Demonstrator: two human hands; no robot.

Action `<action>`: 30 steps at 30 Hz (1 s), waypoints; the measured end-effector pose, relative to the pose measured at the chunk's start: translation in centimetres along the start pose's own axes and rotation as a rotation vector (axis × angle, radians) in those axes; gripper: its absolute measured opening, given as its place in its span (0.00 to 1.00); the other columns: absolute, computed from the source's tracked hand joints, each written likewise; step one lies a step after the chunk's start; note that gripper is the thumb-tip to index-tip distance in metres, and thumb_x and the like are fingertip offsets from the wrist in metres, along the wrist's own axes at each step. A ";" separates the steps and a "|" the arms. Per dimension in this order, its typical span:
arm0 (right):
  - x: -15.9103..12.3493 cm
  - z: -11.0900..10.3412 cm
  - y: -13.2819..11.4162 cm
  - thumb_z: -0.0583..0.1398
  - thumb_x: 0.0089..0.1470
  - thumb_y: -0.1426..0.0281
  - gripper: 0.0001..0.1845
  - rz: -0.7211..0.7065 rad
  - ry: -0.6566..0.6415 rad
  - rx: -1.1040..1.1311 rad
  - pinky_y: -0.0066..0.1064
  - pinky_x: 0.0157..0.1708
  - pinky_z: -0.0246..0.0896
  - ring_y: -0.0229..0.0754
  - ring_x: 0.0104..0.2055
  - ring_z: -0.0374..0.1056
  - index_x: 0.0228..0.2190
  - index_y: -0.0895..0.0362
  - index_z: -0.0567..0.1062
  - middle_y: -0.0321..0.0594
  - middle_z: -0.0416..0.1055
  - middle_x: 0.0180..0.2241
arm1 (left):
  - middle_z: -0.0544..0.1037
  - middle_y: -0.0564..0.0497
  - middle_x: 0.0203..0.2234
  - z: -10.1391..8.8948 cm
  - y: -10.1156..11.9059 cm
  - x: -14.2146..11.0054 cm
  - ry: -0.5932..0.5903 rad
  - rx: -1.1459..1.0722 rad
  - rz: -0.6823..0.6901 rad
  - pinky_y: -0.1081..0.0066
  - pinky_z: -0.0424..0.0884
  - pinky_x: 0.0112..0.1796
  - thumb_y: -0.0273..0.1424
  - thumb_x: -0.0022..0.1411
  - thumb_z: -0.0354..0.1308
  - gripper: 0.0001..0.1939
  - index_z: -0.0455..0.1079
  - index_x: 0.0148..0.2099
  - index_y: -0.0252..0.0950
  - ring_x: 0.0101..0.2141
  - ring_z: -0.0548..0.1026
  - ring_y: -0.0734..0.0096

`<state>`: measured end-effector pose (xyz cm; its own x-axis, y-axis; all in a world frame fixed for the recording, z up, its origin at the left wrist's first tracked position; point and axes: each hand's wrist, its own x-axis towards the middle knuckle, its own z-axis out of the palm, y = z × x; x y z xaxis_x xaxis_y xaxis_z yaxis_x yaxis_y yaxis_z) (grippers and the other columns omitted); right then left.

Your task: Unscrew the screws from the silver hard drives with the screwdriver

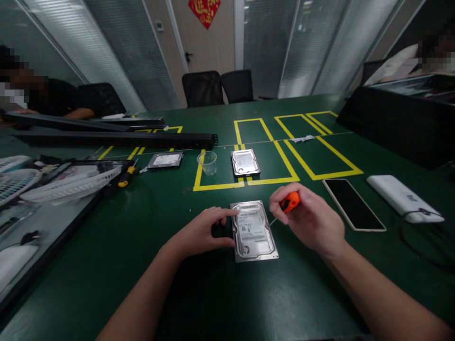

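A silver hard drive (253, 232) with a white label lies flat on the green table in front of me. My left hand (208, 229) holds it from its left side, index fingertip at the upper left edge and thumb lower on the same side. In my right hand (313, 220) is a screwdriver (291, 202) with an orange and black handle. Its thin shaft slants down to the drive's right edge; whether the tip sits in a screw is too small to tell. A second silver hard drive (245, 162) lies farther back, beside a clear plastic cup (208, 163).
A third drive (166, 160) and a yellow-black screwdriver (128, 175) lie left, near a tray (88, 208) of parts. Long black bars (142, 139) cross the back left. Right are a phone (353, 204), a white power bank (401, 196) and a cable. People sit at both sides.
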<state>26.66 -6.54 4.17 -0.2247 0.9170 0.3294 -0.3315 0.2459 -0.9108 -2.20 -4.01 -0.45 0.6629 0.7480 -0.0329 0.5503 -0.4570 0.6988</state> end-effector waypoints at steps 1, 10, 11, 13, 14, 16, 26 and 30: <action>0.0 0.0 0.0 0.55 0.71 0.59 0.17 -0.006 -0.003 0.005 0.39 0.31 0.64 0.42 0.29 0.66 0.39 0.54 0.78 0.43 0.75 0.34 | 0.74 0.50 0.44 0.0 -0.1 0.0 0.004 0.001 0.006 0.63 0.68 0.45 0.42 0.64 0.72 0.35 0.66 0.69 0.51 0.43 0.73 0.61; -0.1 0.3 -0.5 0.57 0.70 0.58 0.14 -0.011 -0.011 0.044 0.37 0.30 0.64 0.41 0.28 0.65 0.45 0.53 0.77 0.43 0.76 0.36 | 0.75 0.49 0.45 0.0 -0.2 -0.1 0.009 0.013 -0.002 0.64 0.68 0.43 0.43 0.63 0.72 0.35 0.67 0.69 0.50 0.42 0.72 0.62; -0.1 0.3 -0.5 0.55 0.71 0.59 0.16 -0.017 -0.012 0.043 0.38 0.32 0.65 0.41 0.29 0.66 0.44 0.54 0.79 0.44 0.75 0.36 | 0.75 0.49 0.45 0.0 -0.1 -0.1 0.005 0.012 -0.005 0.64 0.68 0.43 0.43 0.64 0.72 0.35 0.67 0.69 0.50 0.42 0.72 0.62; 0.0 0.1 -0.3 0.57 0.70 0.62 0.13 -0.030 -0.004 0.028 0.38 0.34 0.67 0.41 0.31 0.68 0.40 0.55 0.78 0.44 0.75 0.38 | 0.75 0.50 0.45 0.0 -0.1 -0.1 -0.001 0.010 -0.011 0.64 0.68 0.44 0.43 0.64 0.72 0.35 0.66 0.69 0.50 0.42 0.72 0.62; 0.0 0.0 -0.2 0.59 0.69 0.64 0.09 -0.033 0.003 0.018 0.38 0.35 0.67 0.41 0.32 0.70 0.39 0.54 0.76 0.43 0.75 0.40 | 0.75 0.50 0.45 0.0 -0.1 0.0 -0.003 0.009 -0.014 0.64 0.68 0.44 0.43 0.64 0.72 0.35 0.66 0.69 0.51 0.42 0.72 0.62; -0.1 -0.2 0.1 0.64 0.66 0.66 0.05 -0.030 0.009 0.008 0.36 0.33 0.67 0.40 0.32 0.71 0.39 0.51 0.72 0.40 0.76 0.43 | 0.75 0.50 0.45 0.0 -0.1 0.0 -0.001 0.005 -0.015 0.63 0.68 0.45 0.42 0.63 0.72 0.35 0.66 0.69 0.51 0.43 0.72 0.62; 0.1 -0.2 -0.1 0.57 0.70 0.64 0.13 -0.030 -0.016 0.056 0.37 0.33 0.63 0.41 0.31 0.68 0.40 0.55 0.80 0.44 0.75 0.39 | 0.75 0.50 0.46 -0.1 0.1 0.0 -0.013 0.008 -0.023 0.63 0.67 0.44 0.43 0.63 0.72 0.35 0.66 0.69 0.51 0.43 0.72 0.61; -0.1 -0.4 0.1 0.64 0.65 0.71 0.04 -0.057 -0.039 0.088 0.33 0.31 0.63 0.39 0.30 0.69 0.40 0.51 0.74 0.40 0.77 0.42 | 0.74 0.49 0.45 0.0 -0.2 0.0 -0.016 0.003 -0.020 0.63 0.67 0.44 0.45 0.63 0.73 0.36 0.66 0.69 0.52 0.43 0.72 0.60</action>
<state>26.99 -6.53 3.98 -0.2378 0.8892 0.3909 -0.4236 0.2672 -0.8655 -2.30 -3.94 -0.59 0.6596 0.7493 -0.0584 0.5652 -0.4433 0.6957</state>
